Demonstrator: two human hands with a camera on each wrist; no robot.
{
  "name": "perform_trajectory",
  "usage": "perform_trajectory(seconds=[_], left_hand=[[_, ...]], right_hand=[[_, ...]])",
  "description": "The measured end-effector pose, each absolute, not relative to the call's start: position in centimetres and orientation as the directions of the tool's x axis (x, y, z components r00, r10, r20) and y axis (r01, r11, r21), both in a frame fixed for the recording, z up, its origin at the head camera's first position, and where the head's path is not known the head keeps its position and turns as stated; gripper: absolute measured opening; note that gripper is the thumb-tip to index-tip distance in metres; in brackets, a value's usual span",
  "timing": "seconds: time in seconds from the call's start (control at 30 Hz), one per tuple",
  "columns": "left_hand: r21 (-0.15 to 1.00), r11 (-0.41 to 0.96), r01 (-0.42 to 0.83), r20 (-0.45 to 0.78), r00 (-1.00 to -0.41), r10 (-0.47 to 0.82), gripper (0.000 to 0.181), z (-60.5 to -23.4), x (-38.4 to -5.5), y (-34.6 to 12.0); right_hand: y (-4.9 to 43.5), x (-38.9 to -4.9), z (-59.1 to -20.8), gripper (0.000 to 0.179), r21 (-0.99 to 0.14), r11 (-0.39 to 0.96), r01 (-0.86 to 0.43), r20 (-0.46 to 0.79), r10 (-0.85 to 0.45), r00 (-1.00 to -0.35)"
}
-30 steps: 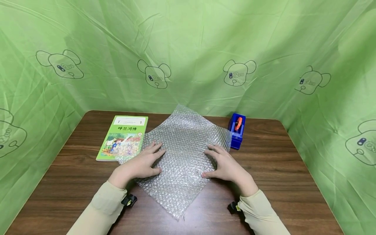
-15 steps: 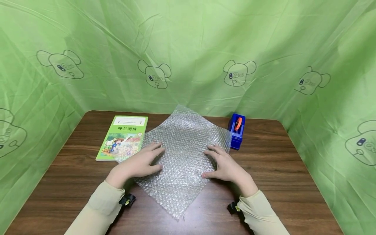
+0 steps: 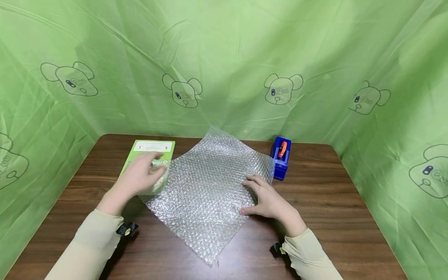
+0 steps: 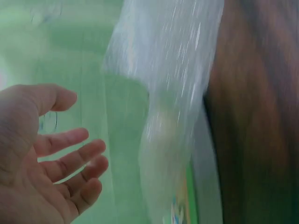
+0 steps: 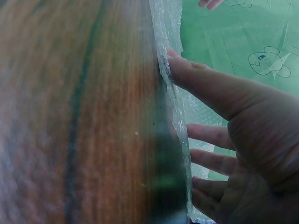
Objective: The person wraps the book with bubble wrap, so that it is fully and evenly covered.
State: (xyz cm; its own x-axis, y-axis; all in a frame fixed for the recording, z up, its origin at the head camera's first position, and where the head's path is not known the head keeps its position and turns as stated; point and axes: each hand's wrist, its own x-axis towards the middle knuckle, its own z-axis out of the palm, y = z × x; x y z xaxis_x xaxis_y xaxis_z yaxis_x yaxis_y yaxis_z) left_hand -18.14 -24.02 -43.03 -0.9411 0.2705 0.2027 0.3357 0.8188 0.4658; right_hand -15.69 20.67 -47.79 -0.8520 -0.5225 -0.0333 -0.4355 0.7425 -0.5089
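Note:
A sheet of bubble wrap (image 3: pixel 206 194) lies flat on the table, one corner toward the person. My right hand (image 3: pixel 267 200) rests on its right side, fingers spread and relaxed; the right wrist view shows the thumb (image 5: pixel 201 79) and fingertips at the sheet. Over the green book (image 3: pixel 154 146) at the left is my left hand (image 3: pixel 138 175), hiding much of the cover. Its fingers are loosely bent with nothing between them, as the left wrist view shows. The wrap's left corner overlaps the book's lower right part. Whether the left hand touches the book I cannot tell.
A blue holder with an orange ring, which looks like a tape dispenser (image 3: pixel 281 157), stands at the wrap's right corner. The brown wooden table (image 3: pixel 332 217) is enclosed at the back and sides by green cloth (image 3: pixel 224 58) with printed bear faces.
My left hand has left the bubble wrap and moved left and away from the person, over the book. The right hand and the wrap stay in place.

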Motion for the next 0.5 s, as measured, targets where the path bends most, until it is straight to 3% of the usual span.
perform_trajectory(seconds=[0.27, 0.5], left_hand=[[0.504, 0.846, 0.173, 0.257, -0.965, 0.044, 0.059, -43.0, -18.4, -29.0], [0.578, 0.816, 0.032, 0.236, -0.963, -0.129, 0.069, -44.7, -18.1, -31.0]], right_hand=[[20.7, -15.7, -47.7, 0.095, -0.503, 0.75, -0.43, -0.045, -0.519, -0.853], [20.6, -15.6, -47.7, 0.094, -0.52, 0.742, -0.422, -0.054, -0.522, -0.851]])
